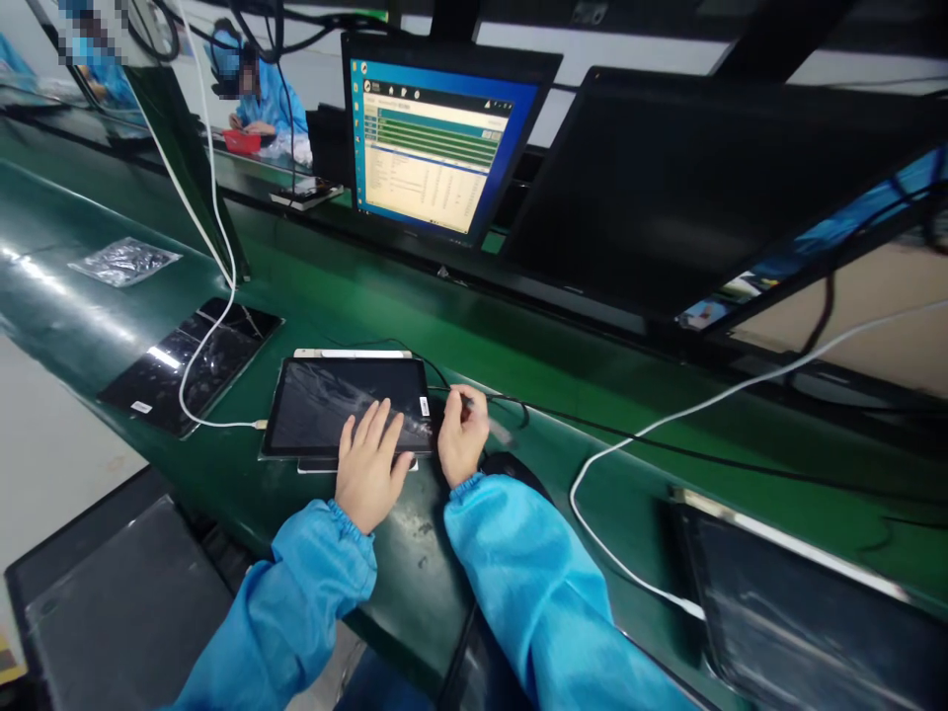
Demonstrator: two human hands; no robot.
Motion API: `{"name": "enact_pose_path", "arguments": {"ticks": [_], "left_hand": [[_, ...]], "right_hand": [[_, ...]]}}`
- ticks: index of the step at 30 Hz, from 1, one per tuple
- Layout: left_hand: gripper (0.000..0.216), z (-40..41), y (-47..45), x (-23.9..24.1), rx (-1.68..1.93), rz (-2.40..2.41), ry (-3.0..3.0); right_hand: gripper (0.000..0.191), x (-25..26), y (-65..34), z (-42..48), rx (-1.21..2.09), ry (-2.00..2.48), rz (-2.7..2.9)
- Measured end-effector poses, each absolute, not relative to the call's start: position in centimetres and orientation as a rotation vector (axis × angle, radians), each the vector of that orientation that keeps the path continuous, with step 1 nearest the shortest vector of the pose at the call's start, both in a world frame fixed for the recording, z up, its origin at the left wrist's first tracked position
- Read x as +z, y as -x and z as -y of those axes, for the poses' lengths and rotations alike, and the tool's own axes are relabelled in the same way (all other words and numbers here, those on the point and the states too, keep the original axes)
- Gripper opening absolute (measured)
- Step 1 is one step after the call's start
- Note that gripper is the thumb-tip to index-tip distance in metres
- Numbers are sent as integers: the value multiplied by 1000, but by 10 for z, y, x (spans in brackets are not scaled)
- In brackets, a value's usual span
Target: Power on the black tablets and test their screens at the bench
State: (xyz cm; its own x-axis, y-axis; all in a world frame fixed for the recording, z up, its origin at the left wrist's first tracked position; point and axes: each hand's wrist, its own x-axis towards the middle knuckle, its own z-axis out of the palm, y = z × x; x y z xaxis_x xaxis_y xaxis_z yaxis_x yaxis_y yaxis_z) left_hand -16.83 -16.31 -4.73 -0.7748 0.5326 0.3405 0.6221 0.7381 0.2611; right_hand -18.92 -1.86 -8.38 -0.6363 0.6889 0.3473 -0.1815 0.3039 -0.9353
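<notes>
Right now the right hand (462, 434) is curled closed around the end of a thin black cable (511, 400), pinching what looks like its plug just beside the right edge of the tablet (345, 405), while the left hand (368, 464) lies flat and open, fingers spread on the lower right part of the dark screen, gripping nothing. The tablet rests face up on the green bench (415, 296), partly over a pale slab (348, 354) that shows along its far edge. To do this well, I judge the flat hand should press lightly so the tablet cannot slide, and the plug should go in square to the edge, without forcing. The plug and the port are hidden behind the right fingers, so whether it is seated cannot be told. A white cable (214, 326) meets the tablet's left edge, crossing another dark tablet (185, 365). A lit monitor (436, 148) stands behind; its text is too small to read. Both sleeves are cut off below.
</notes>
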Motion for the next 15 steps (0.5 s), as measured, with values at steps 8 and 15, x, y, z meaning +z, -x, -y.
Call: {"name": "enact_pose_path", "arguments": {"ticks": [8, 15], "left_hand": [[47, 298, 208, -32, -163, 2664, 593], [39, 349, 255, -1, 53, 2652, 1100]], "right_hand": [[17, -45, 166, 32, 1235, -139, 2243], [63, -33, 151, 70, 832, -433, 2569]]}}
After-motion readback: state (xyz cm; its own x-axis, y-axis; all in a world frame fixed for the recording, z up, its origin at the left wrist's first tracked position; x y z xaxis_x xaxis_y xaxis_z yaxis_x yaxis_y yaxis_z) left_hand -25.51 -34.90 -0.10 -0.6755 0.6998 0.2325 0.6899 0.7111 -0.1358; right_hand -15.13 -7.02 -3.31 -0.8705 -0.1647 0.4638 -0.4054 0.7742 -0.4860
